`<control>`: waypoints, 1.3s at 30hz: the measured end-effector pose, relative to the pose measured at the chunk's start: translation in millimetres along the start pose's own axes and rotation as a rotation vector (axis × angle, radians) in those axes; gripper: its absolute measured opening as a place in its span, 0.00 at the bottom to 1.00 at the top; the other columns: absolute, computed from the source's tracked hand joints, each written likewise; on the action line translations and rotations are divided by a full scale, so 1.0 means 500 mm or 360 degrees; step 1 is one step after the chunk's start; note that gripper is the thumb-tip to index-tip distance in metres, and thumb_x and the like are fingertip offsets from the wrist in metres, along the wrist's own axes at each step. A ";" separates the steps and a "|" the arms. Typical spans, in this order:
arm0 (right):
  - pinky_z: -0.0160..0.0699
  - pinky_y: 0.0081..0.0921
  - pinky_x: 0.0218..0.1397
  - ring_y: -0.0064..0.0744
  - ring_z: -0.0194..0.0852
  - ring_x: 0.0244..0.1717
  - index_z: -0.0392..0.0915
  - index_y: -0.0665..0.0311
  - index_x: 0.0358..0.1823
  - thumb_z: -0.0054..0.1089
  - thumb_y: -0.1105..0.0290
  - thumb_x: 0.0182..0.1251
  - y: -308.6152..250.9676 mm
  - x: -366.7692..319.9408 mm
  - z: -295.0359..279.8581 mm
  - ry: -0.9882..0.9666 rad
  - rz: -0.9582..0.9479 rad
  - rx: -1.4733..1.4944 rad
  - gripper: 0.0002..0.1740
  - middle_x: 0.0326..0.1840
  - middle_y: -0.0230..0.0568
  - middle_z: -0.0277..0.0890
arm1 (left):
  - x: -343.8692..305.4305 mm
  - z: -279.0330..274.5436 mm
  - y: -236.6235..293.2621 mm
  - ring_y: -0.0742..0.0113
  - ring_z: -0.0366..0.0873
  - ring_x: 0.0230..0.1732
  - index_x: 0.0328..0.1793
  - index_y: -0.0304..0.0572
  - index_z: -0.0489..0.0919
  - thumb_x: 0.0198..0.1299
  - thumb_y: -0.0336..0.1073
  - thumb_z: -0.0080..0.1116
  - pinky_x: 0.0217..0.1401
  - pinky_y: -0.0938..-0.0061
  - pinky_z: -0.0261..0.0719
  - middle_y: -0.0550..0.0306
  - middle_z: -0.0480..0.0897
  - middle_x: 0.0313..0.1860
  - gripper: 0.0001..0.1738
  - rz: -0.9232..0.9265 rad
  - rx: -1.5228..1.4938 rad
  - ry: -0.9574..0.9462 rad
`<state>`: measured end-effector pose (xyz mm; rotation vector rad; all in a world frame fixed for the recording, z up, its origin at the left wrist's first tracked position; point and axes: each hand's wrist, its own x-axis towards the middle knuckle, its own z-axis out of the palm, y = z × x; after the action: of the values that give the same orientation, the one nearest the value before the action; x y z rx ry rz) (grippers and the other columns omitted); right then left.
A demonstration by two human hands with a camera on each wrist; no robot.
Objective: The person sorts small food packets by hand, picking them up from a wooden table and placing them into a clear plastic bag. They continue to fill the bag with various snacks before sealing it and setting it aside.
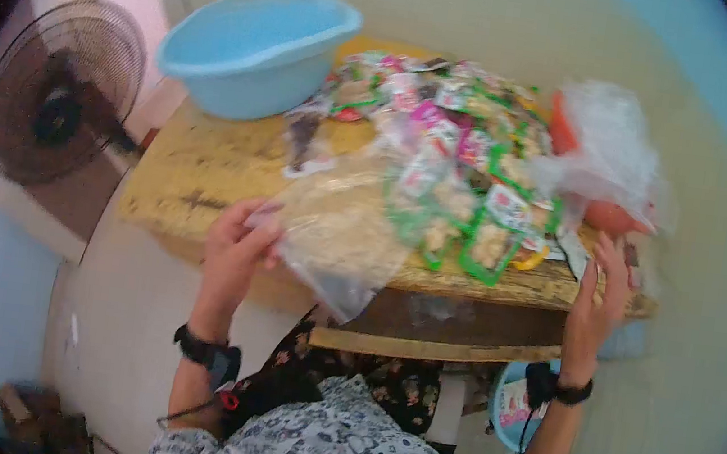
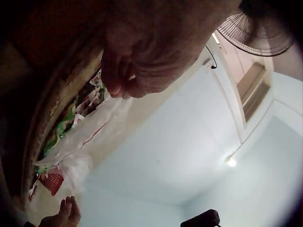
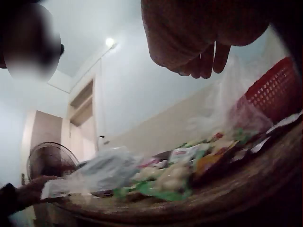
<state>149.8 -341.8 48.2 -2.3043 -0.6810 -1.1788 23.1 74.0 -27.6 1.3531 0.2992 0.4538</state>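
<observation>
My left hand (image 1: 239,243) pinches the edge of a large clear plastic bag (image 1: 341,224), which slants across the front of the table and hangs over its edge. In the left wrist view, the fingertips meet at the bag's corner. My right hand (image 1: 600,297) is raised over the table's right front edge, its fingers extended and holding nothing. Between the hands lie several small sealed snack packets (image 1: 490,243) with green edges and pale contents; the bag's right side overlaps some of them.
A light blue basin (image 1: 255,78) stands at the back left of the worn yellow table (image 1: 197,175). More packets are heaped at the back. A red basket (image 3: 274,92) with a translucent plastic bag (image 1: 614,149) is at the right. A fan (image 1: 61,99) stands left; a blue bucket (image 1: 499,416) sits below.
</observation>
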 end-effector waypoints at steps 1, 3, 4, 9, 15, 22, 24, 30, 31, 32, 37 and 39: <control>0.74 0.39 0.68 0.47 0.80 0.61 0.80 0.66 0.53 0.57 0.82 0.70 -0.044 -0.019 0.003 -0.0020 0.0005 0.0093 0.13 0.60 0.50 0.82 | 0.002 -0.005 -0.007 0.78 0.76 0.28 0.61 0.34 0.79 0.66 0.30 0.63 0.29 0.82 0.75 0.59 0.83 0.36 0.18 0.0003 -0.0068 -0.0036; 0.74 0.40 0.67 0.47 0.80 0.60 0.80 0.67 0.52 0.57 0.83 0.69 -0.121 -0.056 0.018 -0.0041 0.0077 0.0350 0.13 0.59 0.52 0.82 | 0.006 -0.008 -0.018 0.79 0.76 0.27 0.63 0.35 0.79 0.68 0.30 0.62 0.27 0.84 0.74 0.61 0.83 0.36 0.18 0.0022 -0.0178 -0.0064; 0.75 0.40 0.67 0.47 0.81 0.60 0.80 0.67 0.52 0.57 0.83 0.69 -0.159 -0.069 0.027 -0.0047 0.0118 0.0461 0.12 0.59 0.53 0.82 | 0.006 -0.010 -0.018 0.80 0.77 0.27 0.64 0.36 0.78 0.68 0.30 0.62 0.26 0.84 0.73 0.62 0.84 0.36 0.18 0.0034 -0.0240 -0.0095; 0.74 0.42 0.67 0.50 0.80 0.59 0.79 0.67 0.53 0.58 0.82 0.66 -0.291 -0.101 0.089 -0.0284 0.0116 0.0802 0.15 0.60 0.55 0.81 | -0.002 -0.022 -0.010 0.79 0.78 0.28 0.63 0.36 0.78 0.69 0.30 0.61 0.27 0.84 0.74 0.60 0.84 0.37 0.18 -0.0005 -0.0302 -0.0128; 0.59 0.56 0.78 0.61 0.61 0.76 0.77 0.58 0.63 0.61 0.81 0.55 -0.384 -0.056 0.131 -0.0747 -0.0353 0.0870 0.31 0.76 0.56 0.65 | -0.012 -0.033 -0.015 0.79 0.78 0.27 0.63 0.35 0.78 0.67 0.31 0.63 0.26 0.84 0.75 0.60 0.84 0.37 0.19 -0.0057 -0.0493 -0.0034; 0.48 0.60 0.82 0.62 0.46 0.84 0.70 0.45 0.75 0.66 0.75 0.54 -0.424 -0.045 0.191 -0.1013 -0.0442 0.0409 0.42 0.82 0.51 0.55 | -0.034 -0.081 0.012 0.78 0.79 0.25 0.68 0.32 0.73 0.67 0.28 0.59 0.17 0.85 0.73 0.57 0.84 0.38 0.23 -0.0148 -0.0779 -0.0110; 0.50 0.58 0.82 0.63 0.48 0.83 0.69 0.48 0.75 0.67 0.73 0.55 -0.435 -0.028 0.216 -0.0924 -0.0472 0.0353 0.42 0.82 0.52 0.56 | -0.043 -0.084 0.025 0.77 0.79 0.24 0.70 0.31 0.71 0.67 0.28 0.57 0.15 0.84 0.72 0.55 0.84 0.39 0.25 -0.0060 -0.0855 -0.0024; 0.60 0.44 0.79 0.55 0.59 0.78 0.59 0.56 0.80 0.66 0.71 0.64 -0.548 -0.016 0.336 -0.0917 -0.0112 0.1414 0.43 0.78 0.54 0.60 | -0.071 -0.082 0.143 0.73 0.79 0.21 0.72 0.28 0.69 0.66 0.30 0.55 0.12 0.81 0.71 0.48 0.84 0.43 0.28 0.0346 -0.0990 0.0234; 0.63 0.41 0.77 0.51 0.61 0.77 0.57 0.57 0.81 0.64 0.70 0.66 -0.578 -0.015 0.350 -0.1006 0.0025 0.1703 0.42 0.78 0.52 0.61 | -0.070 -0.079 0.156 0.74 0.80 0.25 0.72 0.28 0.69 0.66 0.30 0.56 0.17 0.81 0.74 0.49 0.84 0.44 0.28 0.0442 -0.0963 0.0264; 0.66 0.38 0.76 0.46 0.63 0.76 0.55 0.58 0.81 0.63 0.69 0.69 -0.607 -0.014 0.364 -0.1081 0.0180 0.1987 0.41 0.77 0.51 0.62 | -0.068 -0.076 0.168 0.74 0.81 0.29 0.72 0.28 0.69 0.66 0.30 0.57 0.23 0.81 0.76 0.50 0.83 0.45 0.28 0.0538 -0.0935 0.0296; 0.73 0.29 0.67 0.28 0.71 0.66 0.61 0.66 0.76 0.61 0.62 0.75 -0.705 -0.039 0.448 -0.1432 0.1441 0.3505 0.34 0.68 0.34 0.71 | -0.004 -0.050 0.180 0.75 0.80 0.46 0.71 0.30 0.71 0.65 0.27 0.58 0.50 0.79 0.79 0.55 0.81 0.50 0.27 0.0876 -0.0527 0.0524; 0.74 0.29 0.66 0.25 0.73 0.63 0.63 0.66 0.74 0.60 0.61 0.76 -0.688 -0.037 0.478 -0.1760 0.1624 0.3168 0.31 0.66 0.33 0.72 | 0.029 -0.049 0.156 0.74 0.80 0.49 0.71 0.31 0.72 0.66 0.26 0.57 0.54 0.78 0.78 0.55 0.80 0.53 0.26 0.0797 -0.0442 0.0475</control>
<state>73.9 62.5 -33.3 -0.7980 -0.3795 1.0688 13.5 113.8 44.5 1.0779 0.1296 1.0815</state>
